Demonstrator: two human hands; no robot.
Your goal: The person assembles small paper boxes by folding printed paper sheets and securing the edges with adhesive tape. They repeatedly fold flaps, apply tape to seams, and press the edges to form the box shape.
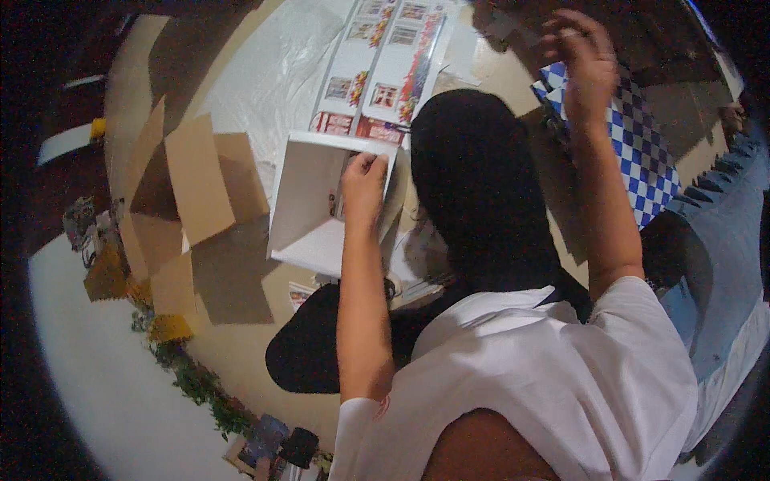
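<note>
A white box (305, 192), its open side facing up toward me, stands on the floor ahead to the left. My left hand (365, 186) is at the box's right rim, with its fingers closed in a pinch. What they grip, if anything, is hidden. Over at the upper right my right hand (588, 68) is raised, somewhat blurred, its fingers curved and apart with nothing seen in them. Below and beside it lies a blue-and-white checked thing (642, 148). Just beyond the white box lies a printed panel (377, 68) with pictures of windows and flowers.
An open brown cardboard box (200, 180) stands to the left of the white one. Clear plastic sheeting (269, 76) spreads beyond it. Green leafy plants (208, 397) and small items line the lower left. Blue-grey cloth (726, 248) lies at the right. My dark-clothed legs (485, 184) take up the middle.
</note>
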